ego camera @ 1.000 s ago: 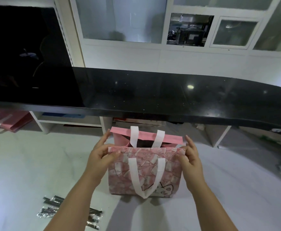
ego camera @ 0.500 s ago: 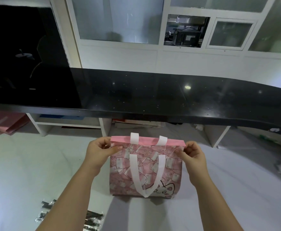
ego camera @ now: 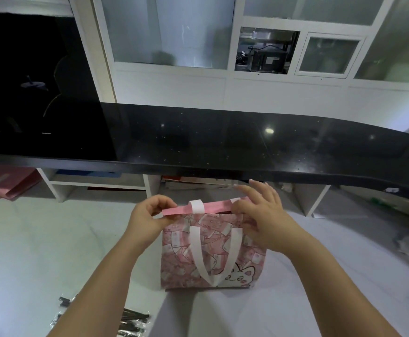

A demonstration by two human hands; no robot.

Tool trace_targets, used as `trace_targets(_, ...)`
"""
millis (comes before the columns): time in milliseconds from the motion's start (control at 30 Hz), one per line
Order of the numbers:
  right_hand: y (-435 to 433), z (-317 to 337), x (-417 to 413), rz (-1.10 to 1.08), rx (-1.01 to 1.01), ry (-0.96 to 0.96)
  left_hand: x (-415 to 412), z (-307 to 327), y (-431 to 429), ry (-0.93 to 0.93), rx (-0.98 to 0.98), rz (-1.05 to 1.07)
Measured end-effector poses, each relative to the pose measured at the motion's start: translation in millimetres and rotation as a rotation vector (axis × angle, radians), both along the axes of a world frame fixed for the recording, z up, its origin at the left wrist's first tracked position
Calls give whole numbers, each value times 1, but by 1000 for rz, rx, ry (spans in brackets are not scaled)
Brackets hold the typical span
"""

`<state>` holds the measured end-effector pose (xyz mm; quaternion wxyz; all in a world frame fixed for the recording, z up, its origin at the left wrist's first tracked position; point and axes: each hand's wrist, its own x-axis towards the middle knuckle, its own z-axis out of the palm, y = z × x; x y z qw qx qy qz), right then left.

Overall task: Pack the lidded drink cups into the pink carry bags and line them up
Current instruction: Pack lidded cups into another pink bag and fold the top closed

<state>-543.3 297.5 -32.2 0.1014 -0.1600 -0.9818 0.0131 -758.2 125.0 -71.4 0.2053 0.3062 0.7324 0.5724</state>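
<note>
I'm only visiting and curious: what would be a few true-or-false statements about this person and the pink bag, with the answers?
1. The pink bag stands upright on the white surface. True.
2. The left hand pinches the bag's top edge. True.
3. A drink cup pokes out of the bag's top. False: no cup shows there, and the top edges are pressed together.
4. The bag's front handle is black. False: it is white and hangs down the front.
5. Shiny packets lie on the surface to the near left of the bag. True.
</note>
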Motion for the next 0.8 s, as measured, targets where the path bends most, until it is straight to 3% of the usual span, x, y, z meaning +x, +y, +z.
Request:
trace_targets(200, 18, 46, -15, 112, -37, -95, 1, 3, -2, 21, -39, -14)
trace_targets(300, 33, 62, -26, 50, -236, -63, 0, 4, -4, -4, -30, -22)
trace_targets(367, 39, 61, -31, -86, -509, 37, 0, 4, -5, -10, -24, -28)
trace_targets(467, 42, 49, -22, -169, -741, 205, 2, 3, -5, -7, -25, -28)
trace_targets(667, 16, -25, 44, -223, -1088, 894, 6, 1, 0, -1, -15, 21)
trace_targets(800, 5, -76, 74, -139, -1287, 729, 8, -1, 3, -9, -4, 23)
